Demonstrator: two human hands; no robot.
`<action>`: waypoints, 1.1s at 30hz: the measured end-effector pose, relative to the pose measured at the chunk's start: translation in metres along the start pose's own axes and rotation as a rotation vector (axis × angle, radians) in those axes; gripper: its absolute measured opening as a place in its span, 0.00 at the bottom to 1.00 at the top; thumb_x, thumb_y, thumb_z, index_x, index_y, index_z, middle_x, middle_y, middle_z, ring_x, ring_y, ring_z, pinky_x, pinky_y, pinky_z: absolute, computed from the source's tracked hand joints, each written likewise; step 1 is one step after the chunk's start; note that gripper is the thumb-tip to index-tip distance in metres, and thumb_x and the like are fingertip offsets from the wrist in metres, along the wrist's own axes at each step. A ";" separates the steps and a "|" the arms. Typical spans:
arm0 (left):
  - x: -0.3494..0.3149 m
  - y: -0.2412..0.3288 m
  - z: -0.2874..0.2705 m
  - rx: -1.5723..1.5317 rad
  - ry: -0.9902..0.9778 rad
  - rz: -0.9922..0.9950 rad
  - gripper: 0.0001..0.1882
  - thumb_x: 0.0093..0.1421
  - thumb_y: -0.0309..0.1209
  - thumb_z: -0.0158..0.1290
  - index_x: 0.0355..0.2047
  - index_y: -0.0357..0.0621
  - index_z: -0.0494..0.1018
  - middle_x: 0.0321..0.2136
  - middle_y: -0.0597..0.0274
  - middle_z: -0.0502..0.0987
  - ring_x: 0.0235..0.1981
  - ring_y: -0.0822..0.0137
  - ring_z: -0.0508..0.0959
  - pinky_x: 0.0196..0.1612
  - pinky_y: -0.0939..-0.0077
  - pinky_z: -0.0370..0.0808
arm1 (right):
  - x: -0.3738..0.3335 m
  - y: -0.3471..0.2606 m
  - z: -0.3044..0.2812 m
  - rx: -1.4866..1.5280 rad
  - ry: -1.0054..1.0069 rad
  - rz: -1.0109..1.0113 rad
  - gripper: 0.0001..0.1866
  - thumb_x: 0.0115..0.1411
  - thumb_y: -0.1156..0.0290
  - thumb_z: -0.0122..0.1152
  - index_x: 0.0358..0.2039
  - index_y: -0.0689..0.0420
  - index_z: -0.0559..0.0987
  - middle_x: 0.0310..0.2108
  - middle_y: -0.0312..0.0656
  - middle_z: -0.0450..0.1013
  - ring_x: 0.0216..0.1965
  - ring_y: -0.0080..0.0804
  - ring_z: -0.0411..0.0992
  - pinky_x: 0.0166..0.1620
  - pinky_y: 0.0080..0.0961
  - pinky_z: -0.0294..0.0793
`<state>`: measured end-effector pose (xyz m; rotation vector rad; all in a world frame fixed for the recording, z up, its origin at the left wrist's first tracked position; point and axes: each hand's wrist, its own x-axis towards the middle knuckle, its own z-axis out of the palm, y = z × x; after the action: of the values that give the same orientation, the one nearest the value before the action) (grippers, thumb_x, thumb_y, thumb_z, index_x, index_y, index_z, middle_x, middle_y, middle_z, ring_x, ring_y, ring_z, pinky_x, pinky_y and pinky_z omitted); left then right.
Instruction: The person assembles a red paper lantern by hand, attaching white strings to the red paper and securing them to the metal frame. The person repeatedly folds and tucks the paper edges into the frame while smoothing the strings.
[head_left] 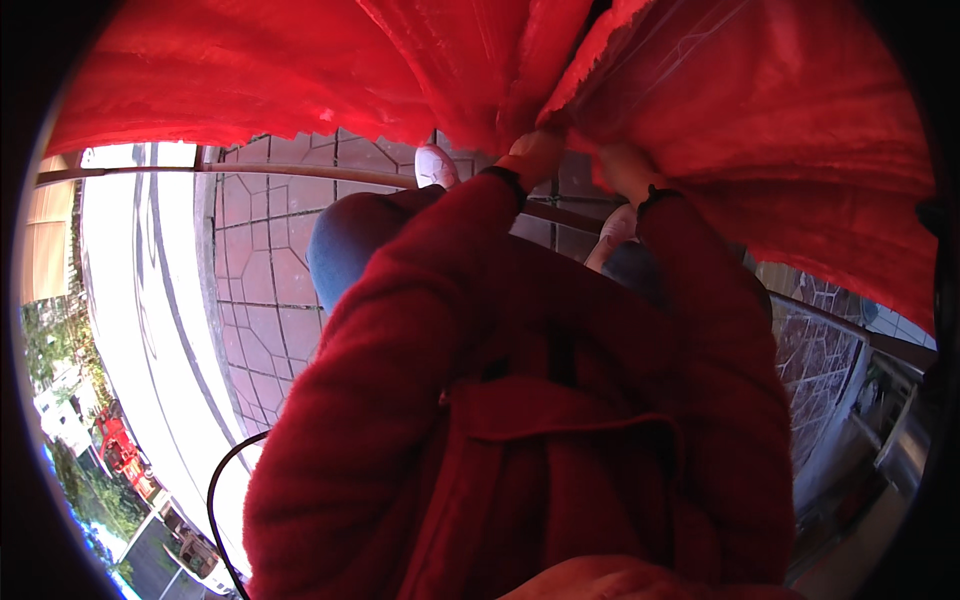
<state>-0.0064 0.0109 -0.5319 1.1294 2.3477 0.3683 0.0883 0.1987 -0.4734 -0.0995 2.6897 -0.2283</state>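
A large red sheet [300, 70], thin and creased like cloth or plastic, hangs across the far side in front of me. Its folds gather toward the middle, where a rough edge [590, 60] runs upward. My left hand [537, 155] is closed on the sheet at the lower end of that edge. Just to its right, my right hand [625, 172] is closed at the sheet's lower part, its fingertips partly hidden by shadow and folds. Both wrists wear dark bands, and both forearms reach forward in red sleeves.
A thin brown bar [290, 171] crosses below the sheet and passes behind my arms; it continues at the right [830, 318]. Paving tiles [265, 250] cover the ground around my shoes [434, 166]. A black cable [213, 490] curves beside my left arm. Bright pavement [140, 290] lies left.
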 end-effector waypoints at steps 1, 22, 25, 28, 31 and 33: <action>0.000 -0.005 -0.001 0.029 0.031 0.003 0.16 0.62 0.33 0.47 0.50 0.48 0.73 0.37 0.43 0.81 0.39 0.43 0.82 0.41 0.49 0.79 | 0.001 -0.001 0.004 0.037 0.052 -0.034 0.13 0.54 0.77 0.54 0.40 0.59 0.81 0.39 0.57 0.78 0.39 0.55 0.78 0.42 0.49 0.77; -0.039 -0.080 -0.012 0.200 0.008 -0.145 0.16 0.64 0.36 0.44 0.40 0.46 0.82 0.40 0.51 0.83 0.42 0.51 0.83 0.39 0.49 0.81 | -0.010 0.013 0.010 -0.266 -0.034 0.103 0.14 0.61 0.71 0.50 0.34 0.53 0.86 0.35 0.42 0.82 0.38 0.38 0.82 0.39 0.37 0.82; -0.041 -0.082 -0.011 0.256 -0.010 -0.140 0.16 0.65 0.36 0.44 0.40 0.47 0.82 0.40 0.53 0.83 0.42 0.51 0.83 0.38 0.50 0.81 | -0.011 0.008 -0.004 -0.189 -0.145 0.194 0.14 0.62 0.70 0.50 0.34 0.54 0.86 0.32 0.42 0.82 0.37 0.37 0.82 0.39 0.36 0.82; -0.040 -0.076 -0.009 0.371 -0.054 -0.184 0.16 0.64 0.36 0.44 0.41 0.49 0.82 0.40 0.53 0.83 0.42 0.52 0.83 0.38 0.51 0.80 | -0.014 0.006 -0.007 -0.206 -0.133 0.173 0.14 0.62 0.70 0.50 0.33 0.53 0.86 0.31 0.42 0.82 0.36 0.37 0.82 0.40 0.36 0.82; -0.041 -0.069 -0.012 0.386 -0.080 -0.240 0.16 0.64 0.37 0.45 0.43 0.51 0.82 0.42 0.55 0.83 0.43 0.54 0.83 0.38 0.51 0.79 | -0.012 0.007 -0.002 -0.237 -0.117 0.158 0.14 0.61 0.71 0.50 0.35 0.54 0.86 0.35 0.45 0.82 0.38 0.39 0.82 0.41 0.38 0.82; -0.041 -0.065 -0.015 0.394 -0.130 -0.256 0.17 0.64 0.38 0.45 0.45 0.52 0.81 0.44 0.56 0.82 0.45 0.54 0.83 0.38 0.49 0.79 | -0.012 0.006 0.004 -0.313 -0.022 0.128 0.14 0.61 0.72 0.49 0.36 0.55 0.86 0.38 0.47 0.81 0.39 0.40 0.82 0.42 0.39 0.82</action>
<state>-0.0350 -0.0622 -0.5344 0.9645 2.4695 -0.2625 0.1011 0.2058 -0.4731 -0.0238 2.6762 0.2327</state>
